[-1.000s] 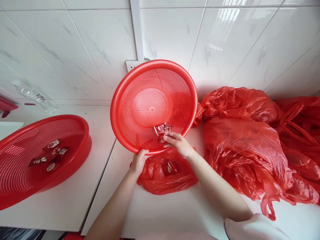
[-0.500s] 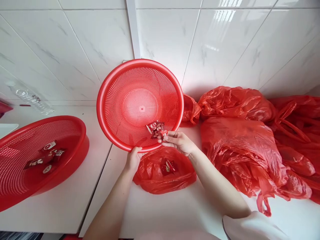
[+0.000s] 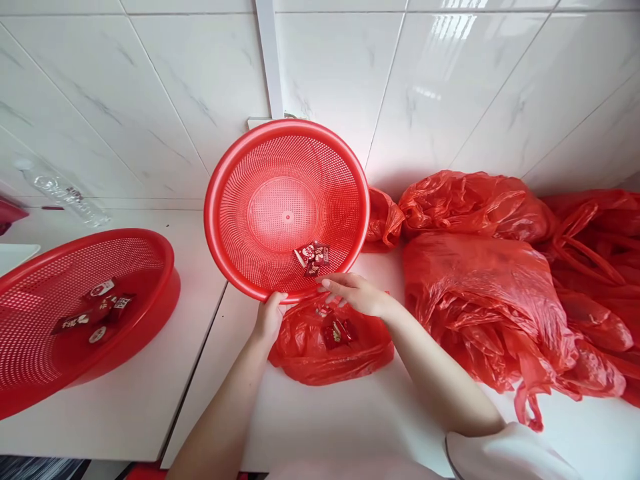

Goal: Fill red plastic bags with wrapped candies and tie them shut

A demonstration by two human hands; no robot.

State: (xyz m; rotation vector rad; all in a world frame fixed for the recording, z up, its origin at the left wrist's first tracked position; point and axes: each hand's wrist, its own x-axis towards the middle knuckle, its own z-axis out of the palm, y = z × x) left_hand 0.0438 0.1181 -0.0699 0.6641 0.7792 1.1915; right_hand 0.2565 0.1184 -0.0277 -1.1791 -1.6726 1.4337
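My left hand (image 3: 271, 316) grips the near rim of a red plastic colander basket (image 3: 213, 220), thumb over the edge, and the basket leans with its mouth toward me. Several small dark red wrapped packets (image 3: 314, 257) lie low on its inner wall. My right hand (image 3: 355, 292) is just past the basket's lower right rim, fingers apart and holding nothing I can see. Beneath it, an open red plastic bag (image 3: 330, 370) holds small wrapped packets (image 3: 339, 333). A reddish packet (image 3: 323, 309) shows under the fingers, inside the bag's mouth.
A second red basket (image 3: 165, 293) with several packets stands at the left. Behind it a clear plastic bottle (image 3: 67, 197) lies near the tiled wall. Full red plastic bags (image 3: 480, 287) are heaped at the right. A seam (image 3: 195, 373) runs across the white table.
My right hand has let go of a small packet and moved slightly right and down over the bag. The basket has shifted a little to the right, still in my left hand.
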